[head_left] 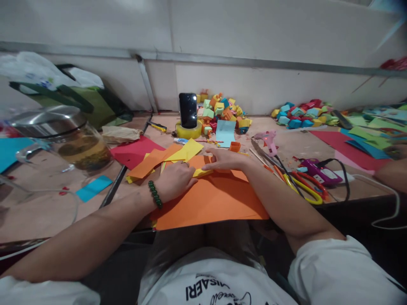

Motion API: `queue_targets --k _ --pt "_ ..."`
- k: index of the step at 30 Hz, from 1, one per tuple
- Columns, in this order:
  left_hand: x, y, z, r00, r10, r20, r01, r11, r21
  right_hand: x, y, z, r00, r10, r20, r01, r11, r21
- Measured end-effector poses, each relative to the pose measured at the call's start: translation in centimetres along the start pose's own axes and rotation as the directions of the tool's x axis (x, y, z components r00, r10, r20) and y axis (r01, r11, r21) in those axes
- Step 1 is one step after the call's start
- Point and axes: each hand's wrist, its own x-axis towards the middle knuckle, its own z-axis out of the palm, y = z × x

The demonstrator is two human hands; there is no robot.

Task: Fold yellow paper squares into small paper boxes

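Note:
My left hand (176, 180), with a green bead bracelet on its wrist, presses down on a small yellow paper piece (202, 172) that lies on a big orange sheet (210, 199). My right hand (224, 160) lies flat beside it, fingers resting on the same yellow piece and the orange paper under it. Both hands pin the yellow paper to the table. More yellow and orange sheets (168, 157) fan out just beyond my left hand.
A phone (188, 110) stands in a yellow tape roll, with piles of folded paper cubes (222, 111) behind. A glass kettle (71, 140) stands at left. Scissors (303, 186), glue guns (269, 140) and cables lie at right. Another person's arm (392, 171) reaches in at far right.

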Motion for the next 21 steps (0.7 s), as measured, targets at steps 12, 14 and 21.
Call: queue_targets --k 12,14,21 --pt "1.2 -2.2 1.5 0.996 0.030 -0.086 -0.050 0.969 -0.240 -0.5 -1.1 0.1 0.999 -0.025 -0.046 0.026 1.000 0.017" --pt "1.4 -2.2 1.6 0.995 -0.034 -0.097 0.000 0.946 -0.325 -0.2 -1.4 0.6 0.996 0.004 -0.090 -0.007 0.999 -0.041" --pt "0.5 -1.3 0.9 0.968 -0.043 -0.248 0.010 0.991 -0.132 -0.4 -1.9 0.8 0.992 0.056 -0.112 -0.069 0.991 -0.116"
